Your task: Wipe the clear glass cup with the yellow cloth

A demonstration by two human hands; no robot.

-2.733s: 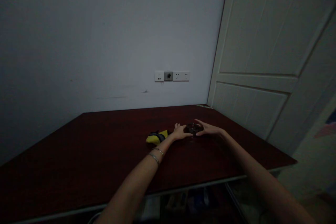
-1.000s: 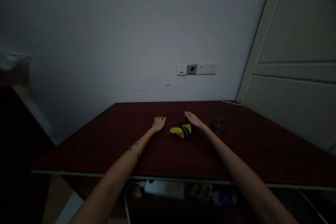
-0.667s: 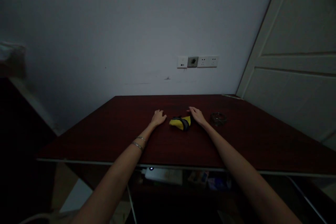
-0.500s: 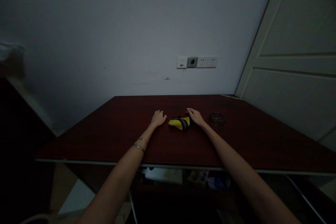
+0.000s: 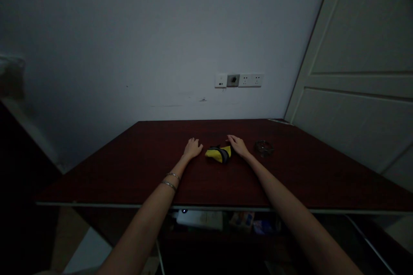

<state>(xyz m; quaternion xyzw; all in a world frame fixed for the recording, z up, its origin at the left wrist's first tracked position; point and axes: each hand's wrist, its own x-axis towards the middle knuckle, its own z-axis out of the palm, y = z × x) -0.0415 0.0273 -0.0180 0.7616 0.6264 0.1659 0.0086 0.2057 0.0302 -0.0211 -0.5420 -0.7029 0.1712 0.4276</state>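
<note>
A small yellow, grey and black cloth item lies crumpled on the dark red tabletop; its exact kind does not show. To its left rests my left hand, palm down with the fingers spread and nothing held. My right hand lies on its edge just right of the item, fingers stretched out and holding nothing. Whether its palm touches the cloth I cannot tell. A clear glass-like round dish stands to the right of my right hand.
Behind the table is a pale wall with white sockets and a grey outlet. A white panelled door borders the right side. Under the tabletop, a shelf holds a white box-like object and several dim packets.
The whole view has shifted slightly, so everything sits a little lower and further left. Both hands and the cloth item keep their places on the table.
</note>
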